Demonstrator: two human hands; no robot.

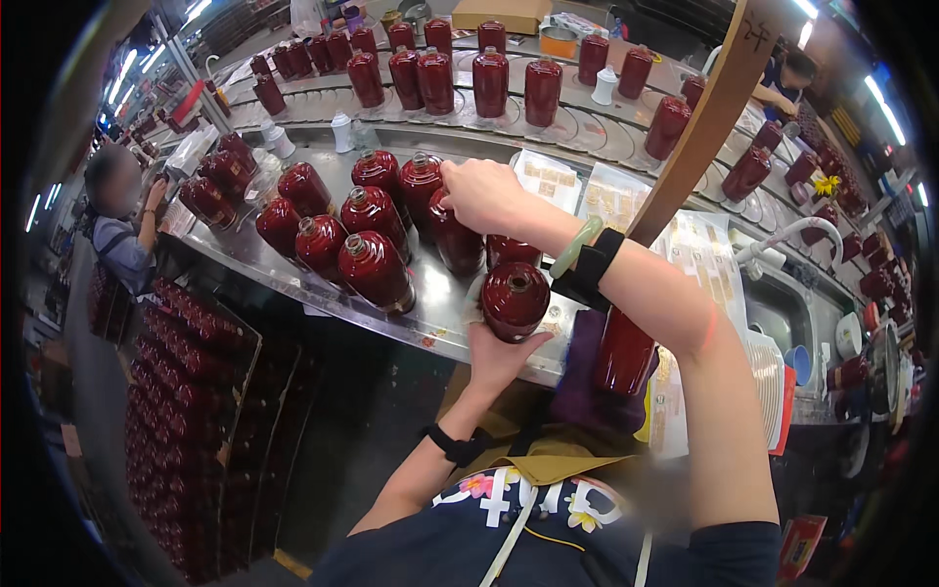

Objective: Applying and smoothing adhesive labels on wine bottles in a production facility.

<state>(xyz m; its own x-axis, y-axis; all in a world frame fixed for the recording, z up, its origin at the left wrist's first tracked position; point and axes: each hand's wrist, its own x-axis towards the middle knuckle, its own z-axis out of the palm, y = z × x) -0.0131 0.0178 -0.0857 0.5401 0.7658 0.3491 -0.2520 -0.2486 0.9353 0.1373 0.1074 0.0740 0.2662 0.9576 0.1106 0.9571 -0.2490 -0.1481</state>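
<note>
My left hand point(497, 360) is wrapped round the lower side of a glossy dark red bottle point(515, 303), whose open mouth points up toward me. My right arm reaches across, and the right hand point(484, 196) is closed at the top of another red bottle point(456, 240) standing on the metal table point(430, 328); its fingertips are partly hidden. Beside that one, to the left, several more red bottles point(376, 272) stand in a group. Close to my body, a larger-looking red bottle point(626, 354) lies tilted on a purple cloth point(585, 386).
Beyond the table runs a conveyor point(587, 132) carrying red bottles and white ones. Label sheets point(699, 259) lie right, by a wooden post point(699, 122) and a sink point(782, 303). Stacked bottles point(181, 421) fill the lower left. Co-workers point(122, 230) stand left and far right.
</note>
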